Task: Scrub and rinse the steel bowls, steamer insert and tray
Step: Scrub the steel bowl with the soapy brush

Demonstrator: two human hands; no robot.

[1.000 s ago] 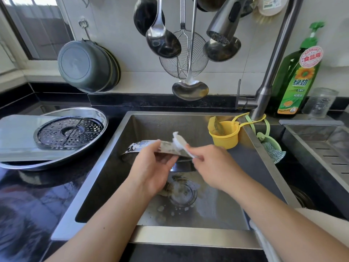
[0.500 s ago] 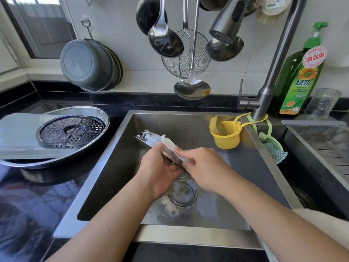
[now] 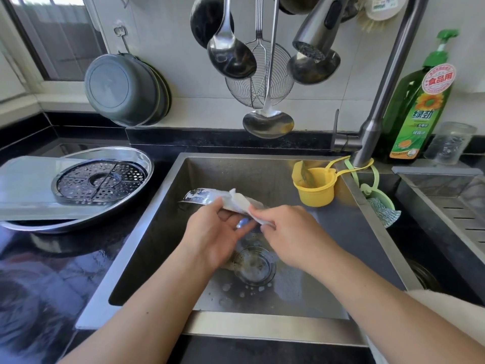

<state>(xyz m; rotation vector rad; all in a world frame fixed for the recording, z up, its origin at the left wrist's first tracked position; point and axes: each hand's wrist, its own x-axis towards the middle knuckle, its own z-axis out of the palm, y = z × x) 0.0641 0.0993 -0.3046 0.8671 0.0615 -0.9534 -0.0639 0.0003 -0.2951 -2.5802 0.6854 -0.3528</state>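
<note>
Left of the sink (image 3: 147,232), the steamer insert (image 3: 101,181) is lying on a flat tray (image 3: 23,190) across a steel basin (image 3: 126,211). Over the sink's drain (image 3: 256,264), the left hand (image 3: 215,232) is gripping a soapy steel bowl (image 3: 202,197). The right hand (image 3: 291,232) is pinching a white cloth (image 3: 242,204) against that bowl's rim. At the sink's right rear corner, a yellow cup (image 3: 316,190) is hanging.
</note>
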